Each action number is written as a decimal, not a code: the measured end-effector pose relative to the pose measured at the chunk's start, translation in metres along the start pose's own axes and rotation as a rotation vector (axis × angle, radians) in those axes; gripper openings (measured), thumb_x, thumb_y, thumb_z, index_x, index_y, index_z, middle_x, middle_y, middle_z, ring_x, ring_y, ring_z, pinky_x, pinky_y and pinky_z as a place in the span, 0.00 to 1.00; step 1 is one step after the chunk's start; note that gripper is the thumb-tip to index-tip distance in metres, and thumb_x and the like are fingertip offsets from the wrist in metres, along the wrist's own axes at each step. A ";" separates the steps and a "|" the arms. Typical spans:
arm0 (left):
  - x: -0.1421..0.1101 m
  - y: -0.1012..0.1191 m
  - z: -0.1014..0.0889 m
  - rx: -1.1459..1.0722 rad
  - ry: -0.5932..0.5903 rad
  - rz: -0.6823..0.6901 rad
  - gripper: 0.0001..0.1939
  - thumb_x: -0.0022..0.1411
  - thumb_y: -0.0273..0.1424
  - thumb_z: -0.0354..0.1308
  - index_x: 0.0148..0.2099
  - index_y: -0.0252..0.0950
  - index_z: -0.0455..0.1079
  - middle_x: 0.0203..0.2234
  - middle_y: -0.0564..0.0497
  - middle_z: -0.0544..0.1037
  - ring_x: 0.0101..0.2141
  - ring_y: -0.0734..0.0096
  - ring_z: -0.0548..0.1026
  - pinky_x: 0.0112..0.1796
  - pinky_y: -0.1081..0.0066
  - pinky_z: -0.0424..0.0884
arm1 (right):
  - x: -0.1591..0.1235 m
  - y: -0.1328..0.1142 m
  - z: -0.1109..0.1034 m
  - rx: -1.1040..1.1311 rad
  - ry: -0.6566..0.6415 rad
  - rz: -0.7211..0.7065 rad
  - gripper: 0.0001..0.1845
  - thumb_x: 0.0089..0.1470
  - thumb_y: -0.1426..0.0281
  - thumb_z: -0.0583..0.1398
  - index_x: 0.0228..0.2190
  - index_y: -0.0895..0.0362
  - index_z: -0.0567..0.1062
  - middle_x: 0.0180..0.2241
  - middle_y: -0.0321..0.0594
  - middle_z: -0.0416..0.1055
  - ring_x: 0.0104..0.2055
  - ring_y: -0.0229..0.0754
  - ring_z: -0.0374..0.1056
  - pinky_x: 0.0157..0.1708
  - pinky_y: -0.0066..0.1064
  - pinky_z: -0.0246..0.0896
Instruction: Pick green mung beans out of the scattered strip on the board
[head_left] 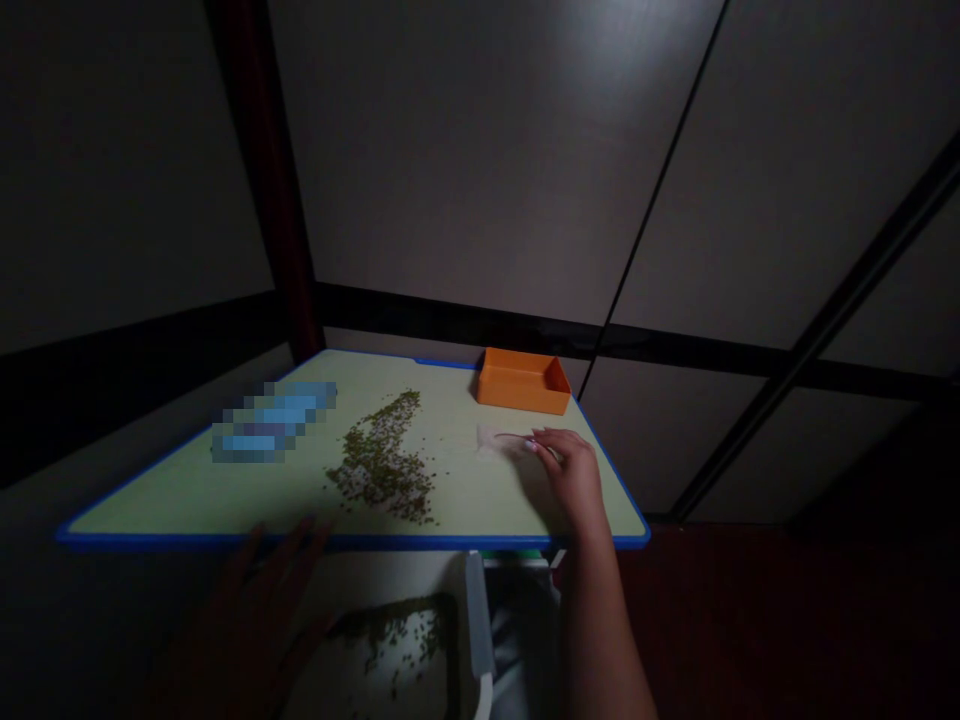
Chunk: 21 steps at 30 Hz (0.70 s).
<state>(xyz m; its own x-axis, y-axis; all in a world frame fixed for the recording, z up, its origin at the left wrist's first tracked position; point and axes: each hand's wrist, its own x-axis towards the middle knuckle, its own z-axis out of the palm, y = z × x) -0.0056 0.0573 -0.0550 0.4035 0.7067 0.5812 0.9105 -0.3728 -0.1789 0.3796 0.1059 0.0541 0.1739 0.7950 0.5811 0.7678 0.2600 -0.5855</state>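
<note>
One thin stick (511, 436) is pinched in the fingers of my right hand (576, 470) over the table (487, 505), right of scattered grains (384, 480); my dim left hand (251, 605) has fingers apart.

Single head-worn view, from the near side of the table (480, 505), facing forward and down across it, near enough to catch right hand (576, 475) over it, wall (465, 180) beyond it, floor (750, 620) right of it
</note>
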 end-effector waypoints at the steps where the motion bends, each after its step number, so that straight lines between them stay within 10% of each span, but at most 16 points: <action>1: 0.000 -0.001 0.001 0.010 0.006 0.010 0.38 0.61 0.44 0.51 0.71 0.42 0.48 0.63 0.44 0.70 0.64 0.37 0.65 0.58 0.42 0.70 | 0.003 -0.001 -0.003 0.013 -0.002 -0.016 0.07 0.58 0.72 0.63 0.34 0.54 0.84 0.42 0.45 0.82 0.48 0.47 0.74 0.54 0.42 0.61; 8: 0.001 0.004 0.010 0.038 0.058 -0.045 0.32 0.59 0.47 0.51 0.63 0.42 0.67 0.59 0.46 0.75 0.60 0.38 0.70 0.55 0.46 0.73 | 0.035 -0.035 0.008 -0.125 -0.266 -0.081 0.10 0.60 0.70 0.62 0.28 0.58 0.81 0.31 0.42 0.78 0.36 0.41 0.71 0.36 0.28 0.59; 21: -0.005 0.011 0.015 -0.083 0.029 -0.129 0.33 0.60 0.51 0.50 0.65 0.47 0.63 0.61 0.48 0.74 0.62 0.43 0.67 0.51 0.51 0.72 | 0.106 -0.057 0.126 -0.265 -0.389 -0.057 0.09 0.58 0.70 0.64 0.28 0.61 0.81 0.32 0.45 0.74 0.35 0.41 0.63 0.33 0.29 0.51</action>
<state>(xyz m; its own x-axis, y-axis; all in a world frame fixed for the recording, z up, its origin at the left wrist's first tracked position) 0.0036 0.0587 -0.0715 0.2801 0.7349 0.6177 0.9435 -0.3296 -0.0357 0.2762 0.2443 0.0780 -0.0780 0.9429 0.3240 0.9090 0.2007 -0.3652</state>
